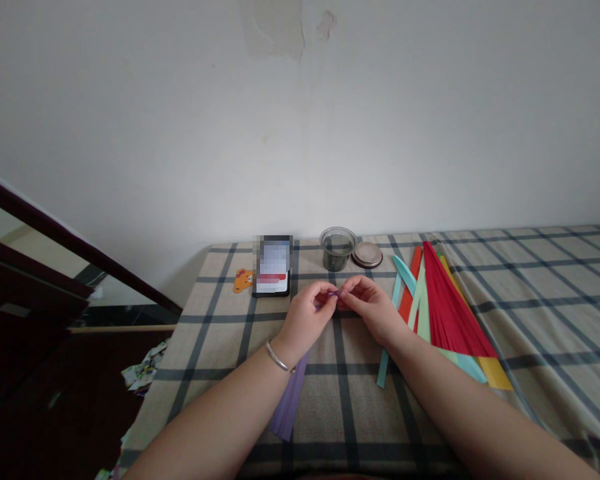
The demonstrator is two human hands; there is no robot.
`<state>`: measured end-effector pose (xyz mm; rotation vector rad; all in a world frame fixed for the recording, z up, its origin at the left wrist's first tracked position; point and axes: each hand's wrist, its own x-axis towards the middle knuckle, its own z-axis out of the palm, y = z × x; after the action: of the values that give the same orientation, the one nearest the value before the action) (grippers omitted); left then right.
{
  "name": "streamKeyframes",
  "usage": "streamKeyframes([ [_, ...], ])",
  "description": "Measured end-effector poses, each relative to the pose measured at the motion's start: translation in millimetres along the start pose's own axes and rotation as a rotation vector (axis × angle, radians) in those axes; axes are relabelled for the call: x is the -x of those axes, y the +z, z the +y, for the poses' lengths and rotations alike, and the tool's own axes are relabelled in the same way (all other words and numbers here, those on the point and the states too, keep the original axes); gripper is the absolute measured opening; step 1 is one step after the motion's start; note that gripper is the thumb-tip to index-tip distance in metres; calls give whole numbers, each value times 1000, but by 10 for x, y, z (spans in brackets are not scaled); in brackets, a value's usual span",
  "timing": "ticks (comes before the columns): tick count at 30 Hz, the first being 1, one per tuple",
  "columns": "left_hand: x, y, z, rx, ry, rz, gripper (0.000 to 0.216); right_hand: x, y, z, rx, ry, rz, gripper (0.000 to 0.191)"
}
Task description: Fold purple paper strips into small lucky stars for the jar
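Observation:
My left hand [313,308] and my right hand [369,305] meet over the middle of the table, fingertips almost touching. Both pinch a small purple paper strip [334,293], mostly hidden by the fingers. A bundle of purple strips [291,407] lies on the cloth, partly covered by my left forearm, which wears a silver bangle [277,357]. Close to my right forearm, a fan of red strips [453,313] rests on yellow, green, orange and light blue ones. One light blue strip [383,367] pokes out beside that forearm.
Beyond my hands stand a clear plastic cup [337,248] and, beside it, a round lid [367,254]. A phone [271,267] leans upright, with an orange bear cutout [243,281] at its left. The checked tablecloth [215,347] reaches the wall. Papers [146,367] lie below the left edge.

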<state>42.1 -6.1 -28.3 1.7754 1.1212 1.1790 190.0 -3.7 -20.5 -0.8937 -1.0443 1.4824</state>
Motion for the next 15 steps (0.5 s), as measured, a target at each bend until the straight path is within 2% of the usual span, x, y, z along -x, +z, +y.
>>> streamKeyframes([
  [10, -1, -24, 82, -166, 48, 11, 9, 4, -32, 19, 260, -133, 29, 17],
  [15, 3, -57, 127, -296, 114, 3, 6, 22, -73, 22, 585, -177, 55, 12],
])
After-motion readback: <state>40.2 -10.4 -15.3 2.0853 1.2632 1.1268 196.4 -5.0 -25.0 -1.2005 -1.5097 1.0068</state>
